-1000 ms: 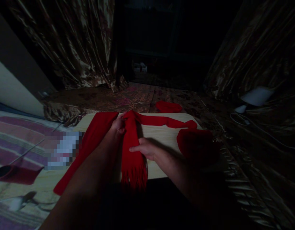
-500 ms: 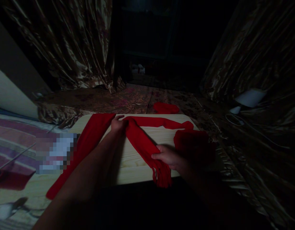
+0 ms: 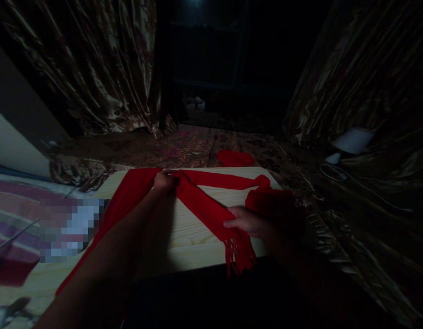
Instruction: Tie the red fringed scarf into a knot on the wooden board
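Scarf: red, fringed [image 3: 202, 205]; one length runs slantwise over the table [image 3: 194, 240] from the left hand to the right hand, and its fringe [image 3: 240, 256] hangs past the near edge.
Left hand: positioned near the far edge of the table [image 3: 165, 181], in contact with the scarf where the cloth turns. Fingertips are dark and partly hidden; cannot tell whether they are clamped or only resting.
Right hand: located just above the fringe [image 3: 245, 221]. Thumb lies on top of the cloth, remaining fingers underneath; the scarf is clamped between them.
Far strip: narrow red cloth [image 3: 218, 179], running along the far edge from near the left hand toward the right.
Left strip: broad red cloth [image 3: 134, 187], lying along the left side, partly covered by the left forearm.
Red bundle: gathered at the right side of the table [image 3: 271, 201], mostly in shadow.
Red cloth beyond: lies past the far edge [image 3: 235, 158].
Table surface: pale wood grain, rounded far corners.
Left surroundings: striped bedding [image 3: 15, 221] and a pixelated object [image 3: 76, 226].
Right surroundings: white lamp [image 3: 353, 140] and cable [image 3: 372, 195], near a draped curtain [image 3: 355, 77].
Lighting: dim.
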`<state>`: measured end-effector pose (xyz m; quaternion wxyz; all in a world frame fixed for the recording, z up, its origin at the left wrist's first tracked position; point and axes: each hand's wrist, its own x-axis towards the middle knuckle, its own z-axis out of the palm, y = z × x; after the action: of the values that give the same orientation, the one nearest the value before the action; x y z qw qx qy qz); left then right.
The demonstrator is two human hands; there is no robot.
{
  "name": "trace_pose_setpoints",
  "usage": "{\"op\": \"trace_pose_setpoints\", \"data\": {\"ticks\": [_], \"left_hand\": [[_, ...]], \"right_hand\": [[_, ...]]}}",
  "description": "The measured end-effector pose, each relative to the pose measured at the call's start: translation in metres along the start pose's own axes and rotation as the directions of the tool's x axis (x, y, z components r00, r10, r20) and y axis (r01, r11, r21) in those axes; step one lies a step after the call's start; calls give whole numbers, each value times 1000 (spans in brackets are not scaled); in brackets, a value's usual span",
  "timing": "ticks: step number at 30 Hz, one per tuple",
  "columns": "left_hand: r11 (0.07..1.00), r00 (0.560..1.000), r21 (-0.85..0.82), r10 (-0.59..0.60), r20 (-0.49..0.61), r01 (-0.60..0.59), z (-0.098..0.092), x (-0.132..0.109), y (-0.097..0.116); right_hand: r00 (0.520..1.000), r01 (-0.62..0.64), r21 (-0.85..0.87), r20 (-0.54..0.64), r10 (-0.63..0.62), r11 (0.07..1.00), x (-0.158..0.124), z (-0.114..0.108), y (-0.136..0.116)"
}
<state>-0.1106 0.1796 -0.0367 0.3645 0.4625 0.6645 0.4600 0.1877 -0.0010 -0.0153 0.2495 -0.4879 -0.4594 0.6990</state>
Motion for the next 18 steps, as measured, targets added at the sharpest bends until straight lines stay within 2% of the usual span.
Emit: {"op": "trace_pose_setpoints", "data": {"ticks": [6, 8, 10, 12, 14, 15, 16, 18], "left_hand": [[997, 999, -73, -11, -39, 8, -5, 6, -10], [997, 1000, -77, -26, 0, 25, -4, 9, -11], [996, 999, -84, -25, 47, 29, -3, 10, -12], [996, 997, -91, -16, 79, 23, -2, 11, -13], [996, 996, -92, -9, 90, 17, -1, 12, -14], [996, 996, -90, -6, 89, 14, -1, 12, -15], [996, 996, -88, -4, 86, 11, -2, 12, -15], [996, 997, -86, 2, 83, 5, -3, 12, -16]], "right_hand": [[984, 8, -55, 178, 2, 998, 4, -20, -1], [985, 9, -159, 171, 19, 987, 5, -24, -3], [996, -2, -343, 86, 34, 939, 4, -23, -7], [999, -18, -577, -49, -13, 816, 1, -17, -14], [969, -31, -788, -175, -176, 614, -4, -5, -22], [936, -34, -865, -203, -288, 500, -7, 2, -26], [895, -33, -920, -201, -398, 391, -10, 11, -29], [825, 9, -977, -112, -554, 212, -16, 29, -32]]}}
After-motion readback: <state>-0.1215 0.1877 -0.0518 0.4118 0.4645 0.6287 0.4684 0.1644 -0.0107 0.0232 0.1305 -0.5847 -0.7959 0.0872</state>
